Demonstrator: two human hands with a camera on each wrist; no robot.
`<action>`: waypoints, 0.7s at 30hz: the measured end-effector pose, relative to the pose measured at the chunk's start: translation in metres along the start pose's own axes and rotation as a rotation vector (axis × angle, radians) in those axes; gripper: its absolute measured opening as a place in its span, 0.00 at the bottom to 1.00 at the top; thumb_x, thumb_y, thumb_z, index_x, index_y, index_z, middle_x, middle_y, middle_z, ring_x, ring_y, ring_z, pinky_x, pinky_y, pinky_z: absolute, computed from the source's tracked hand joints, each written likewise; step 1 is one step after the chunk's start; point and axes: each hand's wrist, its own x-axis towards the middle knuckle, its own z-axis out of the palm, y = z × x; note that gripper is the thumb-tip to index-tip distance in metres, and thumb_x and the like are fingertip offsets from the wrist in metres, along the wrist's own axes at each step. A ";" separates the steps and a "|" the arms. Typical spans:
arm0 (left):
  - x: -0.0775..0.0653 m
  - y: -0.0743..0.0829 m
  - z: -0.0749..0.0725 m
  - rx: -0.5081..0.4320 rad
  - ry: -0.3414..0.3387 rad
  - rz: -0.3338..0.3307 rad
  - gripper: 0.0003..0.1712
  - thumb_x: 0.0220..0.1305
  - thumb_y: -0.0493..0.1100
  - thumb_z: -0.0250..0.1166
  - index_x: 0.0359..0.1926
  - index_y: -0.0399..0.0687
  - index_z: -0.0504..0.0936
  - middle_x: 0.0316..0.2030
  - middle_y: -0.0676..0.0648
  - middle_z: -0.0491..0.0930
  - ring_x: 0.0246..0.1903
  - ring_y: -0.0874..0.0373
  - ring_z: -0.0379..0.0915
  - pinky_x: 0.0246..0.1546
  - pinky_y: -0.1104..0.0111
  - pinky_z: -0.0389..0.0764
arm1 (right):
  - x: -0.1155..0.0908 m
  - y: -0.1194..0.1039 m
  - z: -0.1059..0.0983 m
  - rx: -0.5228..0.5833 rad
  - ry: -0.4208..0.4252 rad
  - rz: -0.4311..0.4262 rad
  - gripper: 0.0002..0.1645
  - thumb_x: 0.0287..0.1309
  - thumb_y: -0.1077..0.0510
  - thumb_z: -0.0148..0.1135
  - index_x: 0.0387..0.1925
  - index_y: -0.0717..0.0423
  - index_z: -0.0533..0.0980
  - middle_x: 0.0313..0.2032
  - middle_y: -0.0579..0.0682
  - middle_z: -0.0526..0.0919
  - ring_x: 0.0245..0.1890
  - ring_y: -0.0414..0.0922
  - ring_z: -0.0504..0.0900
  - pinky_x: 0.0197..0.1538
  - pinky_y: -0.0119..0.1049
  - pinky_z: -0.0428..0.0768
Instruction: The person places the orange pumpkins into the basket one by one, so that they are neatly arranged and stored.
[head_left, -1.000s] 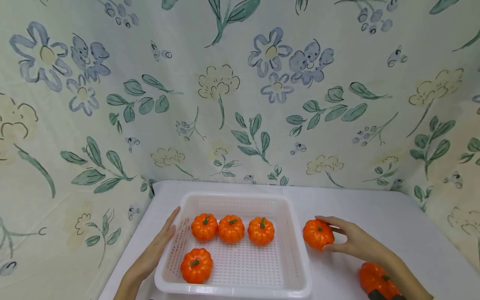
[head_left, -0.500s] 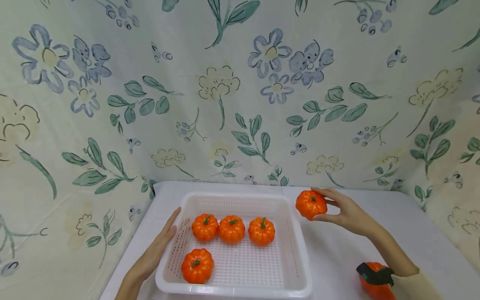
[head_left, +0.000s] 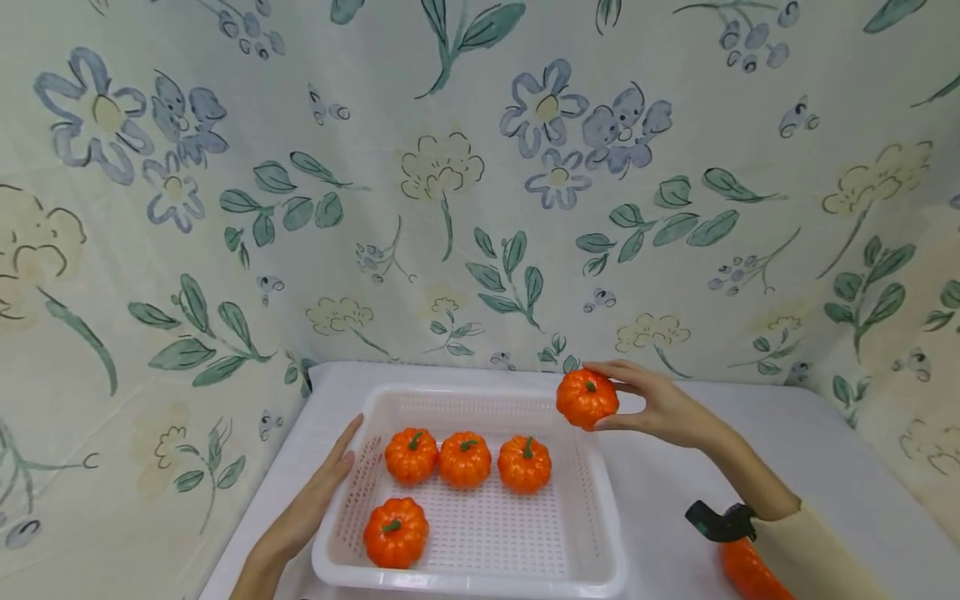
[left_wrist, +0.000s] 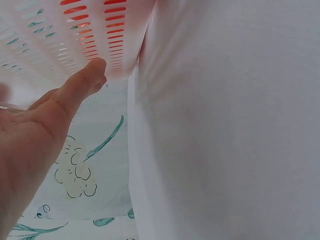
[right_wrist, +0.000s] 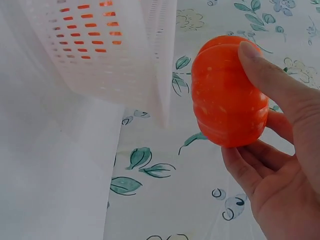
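My right hand [head_left: 652,408] grips a small orange pumpkin [head_left: 587,400] with a green stem, held up over the far right corner of a white perforated basket [head_left: 525,586]. In the right wrist view, thumb and fingers pinch the pumpkin [right_wrist: 227,92] from opposite sides. My left hand [head_left: 307,504] lies along the basket's left side, fingers extended; in the left wrist view the fingertips touch the slotted wall [left_wrist: 55,45]. Inside the basket, three pumpkins [head_left: 465,460] form a row towards the back, and another pumpkin [head_left: 396,533] sits at the front left.
On the white table [head_left: 667,517], right of the basket, lies one more pumpkin [head_left: 750,571], partly hidden by the right forearm and its black wrist strap [head_left: 720,523]. A floral curtain [head_left: 480,192] hangs behind the table and along its sides.
My right hand has lifted the pumpkin off the table beside the basket and carried it up and left, over the basket's rim. The left hand has stayed against the basket.
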 end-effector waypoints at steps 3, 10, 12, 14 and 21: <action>0.000 0.000 0.000 -0.004 0.001 -0.003 0.31 0.84 0.60 0.33 0.82 0.77 0.42 0.84 0.47 0.41 0.81 0.34 0.41 0.74 0.31 0.49 | 0.009 -0.006 0.005 0.002 -0.030 -0.022 0.47 0.51 0.47 0.81 0.72 0.50 0.72 0.67 0.55 0.77 0.64 0.60 0.79 0.58 0.63 0.83; 0.000 0.000 0.000 0.001 -0.012 0.016 0.31 0.84 0.58 0.33 0.83 0.75 0.42 0.85 0.46 0.39 0.81 0.32 0.39 0.73 0.31 0.47 | 0.025 -0.021 0.018 0.020 -0.118 -0.043 0.47 0.51 0.47 0.81 0.71 0.49 0.73 0.63 0.52 0.80 0.61 0.54 0.79 0.56 0.53 0.87; 0.000 0.000 0.000 0.001 -0.011 0.014 0.31 0.84 0.58 0.33 0.83 0.75 0.42 0.85 0.45 0.40 0.81 0.32 0.40 0.73 0.31 0.49 | 0.030 -0.025 0.022 0.029 -0.146 -0.047 0.47 0.51 0.46 0.81 0.72 0.48 0.73 0.64 0.52 0.79 0.61 0.54 0.80 0.57 0.53 0.86; 0.000 0.000 0.000 0.000 -0.006 0.013 0.31 0.84 0.58 0.33 0.83 0.75 0.42 0.84 0.45 0.40 0.81 0.32 0.40 0.73 0.31 0.51 | 0.034 -0.029 0.025 0.047 -0.169 -0.049 0.47 0.51 0.46 0.81 0.72 0.47 0.72 0.65 0.53 0.78 0.62 0.55 0.79 0.59 0.58 0.85; -0.001 0.000 0.000 0.000 -0.003 0.004 0.31 0.84 0.58 0.34 0.83 0.75 0.43 0.85 0.45 0.39 0.81 0.32 0.40 0.73 0.29 0.51 | 0.048 -0.042 0.037 0.103 -0.275 -0.062 0.50 0.51 0.47 0.81 0.74 0.41 0.70 0.72 0.51 0.73 0.70 0.58 0.74 0.67 0.70 0.72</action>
